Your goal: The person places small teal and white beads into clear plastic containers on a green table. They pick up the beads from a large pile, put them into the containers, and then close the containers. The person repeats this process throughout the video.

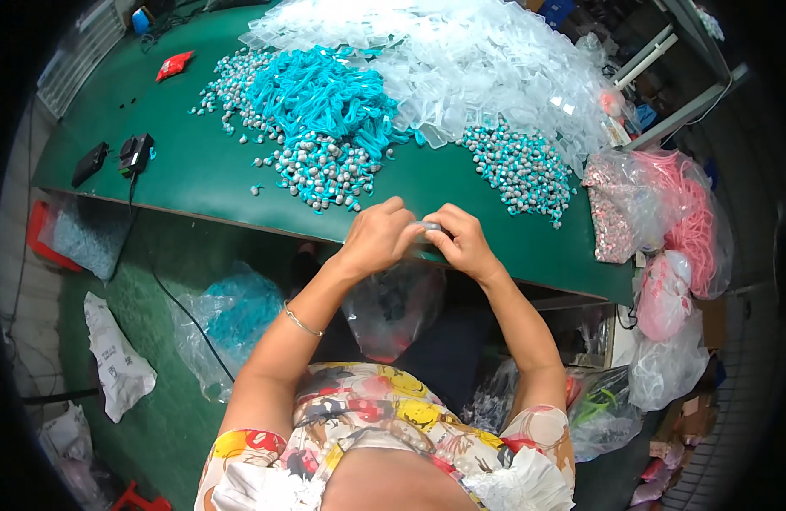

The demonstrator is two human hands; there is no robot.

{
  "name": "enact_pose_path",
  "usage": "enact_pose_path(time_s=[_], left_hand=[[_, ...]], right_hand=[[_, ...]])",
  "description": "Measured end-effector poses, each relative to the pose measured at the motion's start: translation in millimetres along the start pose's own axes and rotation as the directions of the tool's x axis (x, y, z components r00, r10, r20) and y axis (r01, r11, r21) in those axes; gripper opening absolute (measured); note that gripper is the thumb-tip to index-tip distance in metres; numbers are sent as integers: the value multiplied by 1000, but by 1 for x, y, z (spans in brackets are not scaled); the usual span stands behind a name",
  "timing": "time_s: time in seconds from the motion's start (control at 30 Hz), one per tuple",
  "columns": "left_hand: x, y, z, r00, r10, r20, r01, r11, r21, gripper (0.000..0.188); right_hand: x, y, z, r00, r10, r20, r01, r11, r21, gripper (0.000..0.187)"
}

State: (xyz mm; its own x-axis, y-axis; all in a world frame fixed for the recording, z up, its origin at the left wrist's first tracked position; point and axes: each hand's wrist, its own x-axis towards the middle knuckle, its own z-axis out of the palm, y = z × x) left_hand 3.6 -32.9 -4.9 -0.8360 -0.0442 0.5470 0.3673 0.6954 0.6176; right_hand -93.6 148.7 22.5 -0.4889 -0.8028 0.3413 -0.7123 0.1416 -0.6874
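The left hand (378, 233) and right hand (463, 242) — both pinched on a small, partly hidden greyish piece (428, 226) between them — met over the green tabletop's (231, 189) edge, where a slackened grip risked dropping it toward the clear plastic bag (394, 313) below them.

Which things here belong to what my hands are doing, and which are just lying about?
Likely in use: small grey piece between left hand and right hand; teal cords; grey-and-teal beadlike pieces; clear plastic pieces.

Apparently just lying about: red packet; white bag on floor; bagged pink cords.
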Motion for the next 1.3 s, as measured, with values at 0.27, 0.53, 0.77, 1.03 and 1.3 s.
enact_pose_path(time_s=[0.27,0.53,0.77,1.03,1.3], left_hand=[[4,12,3,999,-30,-35,33,996,88,21],[3,10,2,998,-36,-45,38,998,49,19],[2,9,0,998,-19,-60,21,999,46,19],[1,7,3,998,-16,-59,18,999,36,20],[-1,11,2,997,-64,-33,66,997,48,27]], right_hand=[[73,76,-88,954,-156,-255,-94,653,-751,21],[102,121,-82,963,63,-262,-262,450,-854,40],[81,117,-75,962,-26,-270,-230,447,-864,29],[47,94,-70,953,-196,-232,-108,496,-861,17],[7,70,-55,938,-230,-261,-80,588,-805,20]])
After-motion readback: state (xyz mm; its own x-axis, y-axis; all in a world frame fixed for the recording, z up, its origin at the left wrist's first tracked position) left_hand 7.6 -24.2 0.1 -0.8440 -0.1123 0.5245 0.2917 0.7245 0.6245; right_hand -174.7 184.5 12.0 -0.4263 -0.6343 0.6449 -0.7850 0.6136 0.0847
